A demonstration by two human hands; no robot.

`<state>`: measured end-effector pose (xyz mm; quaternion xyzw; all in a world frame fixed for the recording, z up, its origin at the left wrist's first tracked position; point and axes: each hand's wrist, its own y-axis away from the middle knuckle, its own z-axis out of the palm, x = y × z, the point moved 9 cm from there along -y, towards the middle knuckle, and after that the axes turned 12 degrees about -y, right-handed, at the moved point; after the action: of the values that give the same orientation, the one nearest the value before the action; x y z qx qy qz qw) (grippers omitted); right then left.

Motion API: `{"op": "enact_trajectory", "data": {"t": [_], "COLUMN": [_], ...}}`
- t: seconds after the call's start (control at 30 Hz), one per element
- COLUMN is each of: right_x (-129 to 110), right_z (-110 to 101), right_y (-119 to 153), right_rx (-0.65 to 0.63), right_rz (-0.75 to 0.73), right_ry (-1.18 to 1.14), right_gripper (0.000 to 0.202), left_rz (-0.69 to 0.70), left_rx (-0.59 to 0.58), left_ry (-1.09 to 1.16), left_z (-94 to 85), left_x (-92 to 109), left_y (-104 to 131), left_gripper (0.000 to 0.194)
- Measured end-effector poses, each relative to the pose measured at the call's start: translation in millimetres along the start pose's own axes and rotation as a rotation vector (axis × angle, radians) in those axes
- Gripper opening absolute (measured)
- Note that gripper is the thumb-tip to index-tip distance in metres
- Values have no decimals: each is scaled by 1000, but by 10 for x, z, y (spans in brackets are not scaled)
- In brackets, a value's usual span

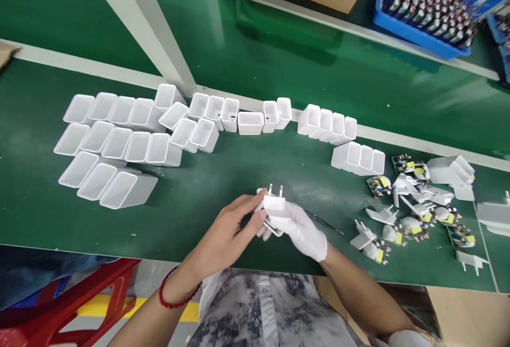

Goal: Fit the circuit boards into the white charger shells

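2-pin plug (274, 206) in gloved right hand (305, 231)

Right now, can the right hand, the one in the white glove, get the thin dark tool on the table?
Probably yes: the thin dark tool lies close beside the right hand, its visible part uncovered. But that hand holds a white plug piece.

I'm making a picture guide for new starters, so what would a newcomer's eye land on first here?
Probably the white two-pin plug piece at the centre near the table's front edge, between the bare left hand and the white-gloved right hand. Next, likely, the rows of open-topped white boxes on the left of the green table, then the jumble of yellow-marked circuit boards and plug parts on the right.
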<state>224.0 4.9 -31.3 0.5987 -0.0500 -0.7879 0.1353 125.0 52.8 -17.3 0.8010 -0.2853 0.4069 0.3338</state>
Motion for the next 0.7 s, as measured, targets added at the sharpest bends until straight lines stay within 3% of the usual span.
{"op": "enact_trajectory", "data": {"t": [0.13,0.2,0.3,0.43,0.5,0.6,0.7], "right_x": [-528,-568,-404,-303,-236,-210,-354], "right_z": [-71,59,269,325,384,492,571], "right_y": [235,281,119,-122,-229,-326,-355], "right_rx": [320,346,183,191,125,42,48], "right_rz": [-504,-632,-637,-601,-581,-618,-673], "right_ry": [752,1013,1192,1296,1356,1438,1462], "right_gripper": [42,44,37,36,40,42,32], "left_rz": [-20,2,40,62,70,9,-105], "left_rx": [174,270,349,348,340,402,547], "left_ry": [-136,-247,-398,-410,-349,-256,-190], "left_z": [-154,-245,-325,-381,-419,-541,-677], "left_x": [-64,-67,-72,-141,-186,-324,-534], "left_y": [-18,-7,-1,-2,37,208,495], "left_gripper": [48,48,43,42,44,47,47]}}
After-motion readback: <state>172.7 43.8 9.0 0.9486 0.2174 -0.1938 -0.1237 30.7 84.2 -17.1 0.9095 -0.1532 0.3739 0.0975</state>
